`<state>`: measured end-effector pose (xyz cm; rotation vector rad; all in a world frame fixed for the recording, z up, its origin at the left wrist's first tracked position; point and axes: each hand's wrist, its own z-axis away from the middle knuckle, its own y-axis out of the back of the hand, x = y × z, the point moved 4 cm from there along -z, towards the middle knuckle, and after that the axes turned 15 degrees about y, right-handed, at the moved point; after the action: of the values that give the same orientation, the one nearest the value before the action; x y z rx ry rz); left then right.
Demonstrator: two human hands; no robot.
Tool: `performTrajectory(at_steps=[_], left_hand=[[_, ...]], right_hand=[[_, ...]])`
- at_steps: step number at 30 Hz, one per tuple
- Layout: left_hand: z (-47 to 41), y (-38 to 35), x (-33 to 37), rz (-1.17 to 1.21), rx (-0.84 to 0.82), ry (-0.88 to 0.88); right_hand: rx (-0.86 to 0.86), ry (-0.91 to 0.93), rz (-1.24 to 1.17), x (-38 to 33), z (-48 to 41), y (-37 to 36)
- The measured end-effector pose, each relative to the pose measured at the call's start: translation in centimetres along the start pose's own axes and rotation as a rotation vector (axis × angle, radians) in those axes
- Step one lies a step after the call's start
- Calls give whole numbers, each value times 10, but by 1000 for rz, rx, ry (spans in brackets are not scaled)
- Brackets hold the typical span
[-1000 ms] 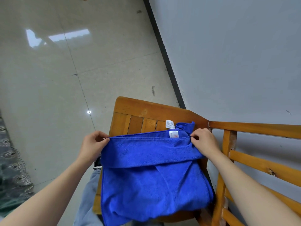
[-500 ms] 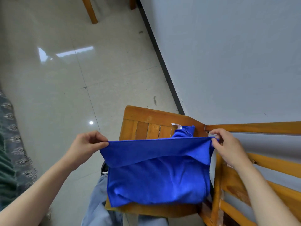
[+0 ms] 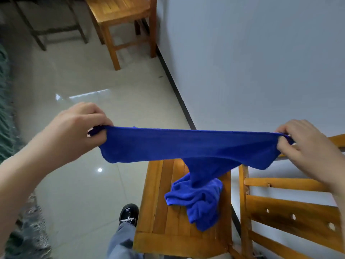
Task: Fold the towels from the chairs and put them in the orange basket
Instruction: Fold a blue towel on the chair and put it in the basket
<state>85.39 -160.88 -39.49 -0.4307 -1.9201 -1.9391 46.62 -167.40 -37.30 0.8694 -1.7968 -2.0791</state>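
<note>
Above a wooden chair point(image 3: 158, 202) by the wall, two hands hold a blue towel point(image 3: 186, 144) stretched out in the air.
Far left edge: dark green patterned fabric point(image 3: 5, 109), blurry. Left hand point(image 3: 74, 131) is curled, thumb and fingers pinching the towel's left top corner. Below, on the pale tiled floor point(image 3: 74, 184), a black shoe point(image 3: 128, 212) and a grey trouser leg point(image 3: 121, 242) sit just beside the chair. The towel's top edge runs taut between the hands; its middle sags and hangs down to a crumpled blue heap point(image 3: 197, 197) on the seat, can't tell if that is the same towel. Right hand point(image 3: 308, 146) is curled, pinching the right top corner, over the slatted backrest point(image 3: 289, 212). A second wooden chair point(image 3: 119, 12) stands at the top, well apart, against the grey wall point(image 3: 261, 62).
</note>
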Motion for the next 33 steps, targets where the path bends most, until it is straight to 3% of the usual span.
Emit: performTrajectory(at_steps=[2, 6, 10, 18, 23, 26, 28, 31, 33], left_hand=[[-3, 3, -1, 27, -21, 38], [-3, 24, -5, 172, -21, 93], [-19, 12, -13, 231, -118, 197], [-34, 9, -31, 327, -98, 276], [-33, 10, -31, 425, -24, 362], [-27, 17, -29, 713, 43, 371], [-21, 20, -26, 966, 35, 334], [-5, 7, -22, 1297, -101, 276], [11, -15, -25, 1377, -184, 359]], right_hand=[[-61, -35, 31, -5, -2, 0], [123, -81, 13, -19, -5, 16], [32, -179, -94, -13, -16, 1], [-100, -34, -50, 2, -33, -25], [82, -51, -15, 7, -40, -24], [332, -196, -232, 8, -31, -8], [475, -256, -534, 7, -19, 0], [596, -309, -862, 6, 6, -1], [593, -322, -982, 0, 26, -12]])
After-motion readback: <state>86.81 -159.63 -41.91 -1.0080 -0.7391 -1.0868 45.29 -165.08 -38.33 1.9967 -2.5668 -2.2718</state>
